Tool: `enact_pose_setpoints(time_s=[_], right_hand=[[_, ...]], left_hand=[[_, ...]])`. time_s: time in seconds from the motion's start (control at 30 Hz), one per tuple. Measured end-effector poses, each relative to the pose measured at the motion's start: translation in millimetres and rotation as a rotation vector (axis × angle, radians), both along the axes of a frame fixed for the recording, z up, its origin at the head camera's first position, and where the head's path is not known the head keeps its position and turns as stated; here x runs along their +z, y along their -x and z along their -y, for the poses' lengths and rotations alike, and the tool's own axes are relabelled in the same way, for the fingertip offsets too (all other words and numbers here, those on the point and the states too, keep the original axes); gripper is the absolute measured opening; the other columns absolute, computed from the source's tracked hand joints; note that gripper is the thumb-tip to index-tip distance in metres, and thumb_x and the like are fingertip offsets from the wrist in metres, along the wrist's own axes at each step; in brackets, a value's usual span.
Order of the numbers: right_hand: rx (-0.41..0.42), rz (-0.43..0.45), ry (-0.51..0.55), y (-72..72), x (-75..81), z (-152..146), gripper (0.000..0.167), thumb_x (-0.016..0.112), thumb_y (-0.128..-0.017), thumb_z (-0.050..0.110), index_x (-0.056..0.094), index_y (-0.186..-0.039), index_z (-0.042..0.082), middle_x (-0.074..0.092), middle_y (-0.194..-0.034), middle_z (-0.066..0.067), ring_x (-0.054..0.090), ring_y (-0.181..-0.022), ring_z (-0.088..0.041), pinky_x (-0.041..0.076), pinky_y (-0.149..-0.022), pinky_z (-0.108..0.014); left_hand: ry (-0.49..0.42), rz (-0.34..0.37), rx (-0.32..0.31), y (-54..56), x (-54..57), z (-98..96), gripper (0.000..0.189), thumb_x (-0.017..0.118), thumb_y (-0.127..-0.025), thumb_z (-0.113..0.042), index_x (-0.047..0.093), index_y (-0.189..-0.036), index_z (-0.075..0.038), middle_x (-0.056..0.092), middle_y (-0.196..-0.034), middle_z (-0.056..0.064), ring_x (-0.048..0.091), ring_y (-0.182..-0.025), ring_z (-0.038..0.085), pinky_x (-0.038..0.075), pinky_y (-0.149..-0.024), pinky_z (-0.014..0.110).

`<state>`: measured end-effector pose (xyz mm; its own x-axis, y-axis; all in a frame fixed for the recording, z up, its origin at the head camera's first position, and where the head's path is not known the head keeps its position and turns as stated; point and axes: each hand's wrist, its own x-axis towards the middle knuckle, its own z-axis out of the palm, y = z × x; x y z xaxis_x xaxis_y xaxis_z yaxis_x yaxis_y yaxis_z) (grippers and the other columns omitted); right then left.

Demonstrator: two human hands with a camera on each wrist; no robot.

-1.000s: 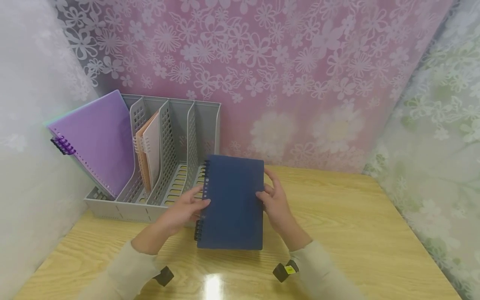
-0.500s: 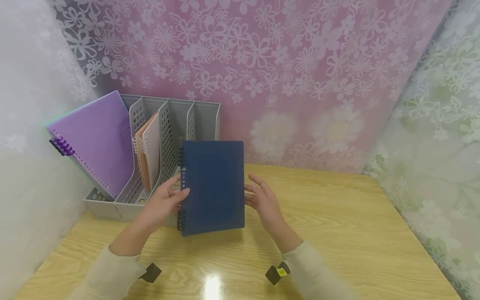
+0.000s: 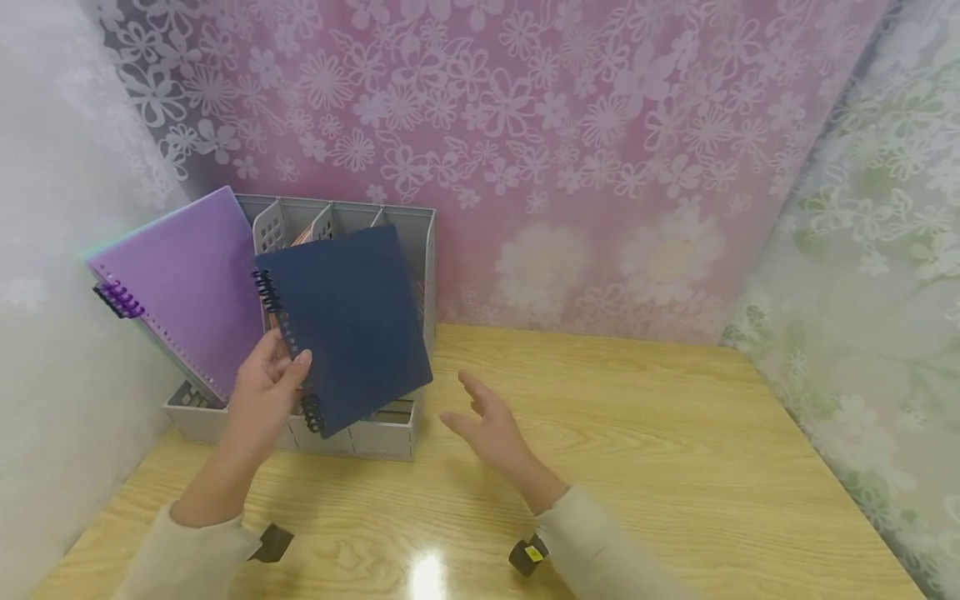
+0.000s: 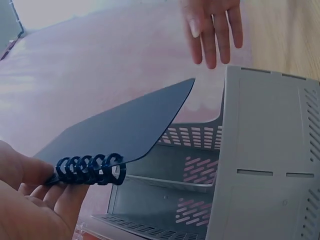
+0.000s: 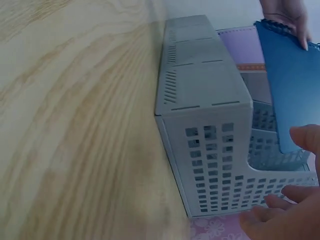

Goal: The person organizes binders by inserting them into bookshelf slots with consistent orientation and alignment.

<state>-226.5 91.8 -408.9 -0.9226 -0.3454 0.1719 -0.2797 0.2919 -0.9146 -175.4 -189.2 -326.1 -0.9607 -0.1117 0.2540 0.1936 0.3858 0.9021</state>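
Note:
A dark blue ring-bound notebook (image 3: 352, 325) is tilted in the air in front of a grey file organizer (image 3: 382, 437). My left hand (image 3: 262, 392) pinches its ringed left edge between thumb and fingers; in the left wrist view the black-blue rings (image 4: 90, 169) show beside the fingers. My right hand (image 3: 495, 429) is apart from the notebook, to its right, fingers extended and holding nothing. In the right wrist view the notebook (image 5: 292, 85) hangs over the organizer's compartments, which it partly hides in the head view.
A purple spiral notebook (image 3: 183, 283) leans in the organizer's leftmost compartment. Paler notebooks beside it are mostly hidden behind the blue one. The wooden table (image 3: 637, 467) extends to the right. A pink floral cloth (image 3: 570, 158) hangs behind.
The blue notebook has moved left and up toward the organizer and has tilted. My right hand has let go of its right edge and now stands apart; my left hand keeps its grip.

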Motion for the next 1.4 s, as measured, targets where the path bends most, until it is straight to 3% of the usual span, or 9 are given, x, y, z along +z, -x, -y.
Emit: enact_pose_setpoints(time_s=[0.07,0.1,0.13,0.27,0.6,0.73,0.83,1.2,1.4], right_hand=[[0.004,-0.005,-0.055,-1.2,-4.0,6,0.073,0.067,-0.092,0.032,0.031,-0.152,0.01,0.029,-0.157,-0.011,0.03,-0.138,-0.046,0.034,-0.108,-0.059],[0.006,-0.014,-0.069,-1.0,-6.5,10,0.074,0.068,-0.092,0.032,0.031,-0.152,0.009,0.028,-0.157,-0.011,0.03,-0.139,-0.044,0.033,-0.109,-0.059],[0.006,-0.027,-0.083,-1.1,-8.5,13,0.075,0.069,-0.091,0.032,0.031,-0.151,0.008,0.028,-0.157,-0.012,0.029,-0.14,-0.042,0.031,-0.11,-0.058],[0.02,-0.071,-0.097,-0.7,-14.0,26,0.08,0.071,-0.089,0.034,0.03,-0.151,0.004,0.029,-0.156,-0.014,0.026,-0.143,-0.034,0.026,-0.115,-0.053],[0.056,-0.163,-0.143,1.2,-13.7,40,0.067,0.057,-0.098,0.035,0.032,-0.148,-0.003,0.028,-0.155,-0.018,0.025,-0.144,-0.033,0.023,-0.117,-0.047],[0.063,-0.176,-0.205,0.6,-13.9,41,0.062,0.054,-0.099,0.036,0.038,-0.146,-0.002,0.033,-0.153,-0.02,0.025,-0.143,-0.035,0.023,-0.116,-0.049],[0.063,-0.219,-0.239,1.4,-15.9,41,0.062,0.054,-0.1,0.035,0.037,-0.145,-0.003,0.033,-0.153,-0.021,0.026,-0.143,-0.036,0.025,-0.115,-0.049],[0.072,-0.308,-0.369,6.2,-11.8,39,0.059,0.053,-0.099,0.039,0.042,-0.145,0.002,0.038,-0.152,-0.011,0.029,-0.142,-0.034,0.027,-0.114,-0.05],[0.086,-0.337,-0.403,6.8,-6.4,39,0.058,0.055,-0.099,0.037,0.046,-0.141,-0.001,0.041,-0.15,-0.012,0.035,-0.14,-0.031,0.03,-0.114,-0.046]], left_hand=[[0.003,-0.073,0.051,-1.3,-0.4,0.3,0.055,0.046,-0.104,-0.027,0.027,-0.15,-0.004,0.047,-0.062,-0.001,0.045,-0.055,0.011,0.048,-0.061,0.022],[-0.005,-0.102,0.069,-1.7,-0.5,0.5,0.052,0.046,-0.104,-0.026,0.031,-0.148,-0.005,0.048,-0.062,-0.003,0.046,-0.055,0.009,0.048,-0.059,0.021],[-0.004,-0.146,0.092,-1.2,-2.1,0.8,0.046,0.047,-0.103,-0.024,0.037,-0.144,-0.005,0.038,-0.058,-0.008,0.034,-0.048,0.006,0.04,-0.049,0.02],[-0.078,-0.255,0.155,1.5,-4.7,-0.5,0.036,0.048,-0.103,-0.016,0.046,-0.137,-0.008,0.046,-0.058,-0.011,0.034,-0.041,0.004,0.033,-0.038,0.022],[0.047,-0.558,0.392,6.9,-13.1,-0.5,0.031,0.055,-0.097,-0.001,0.056,-0.127,0.004,0.053,-0.067,-0.017,0.039,-0.049,-0.003,0.032,-0.046,0.012],[0.125,-0.666,0.465,10.7,-20.3,2.4,0.028,0.057,-0.094,0.003,0.057,-0.121,0.007,0.055,-0.059,0.005,0.035,-0.049,-0.008,0.028,-0.046,0.011],[0.156,-0.707,0.513,14.1,-25.7,3.8,0.025,0.058,-0.093,0.003,0.058,-0.118,0.008,0.059,-0.062,0.02,0.035,-0.052,-0.011,0.028,-0.048,0.011],[0.252,-0.751,0.503,33.0,-44.0,-1.1,0.016,0.06,-0.092,0.002,0.057,-0.107,0.007,0.052,-0.06,0.013,0.032,-0.05,-0.002,0.026,-0.044,0.016],[0.312,-0.711,0.49,41.9,-50.4,-7.7,0.018,0.056,-0.095,-0.001,0.056,-0.109,0.009,0.055,-0.059,0.016,0.036,-0.047,0.01,0.03,-0.041,0.025]])
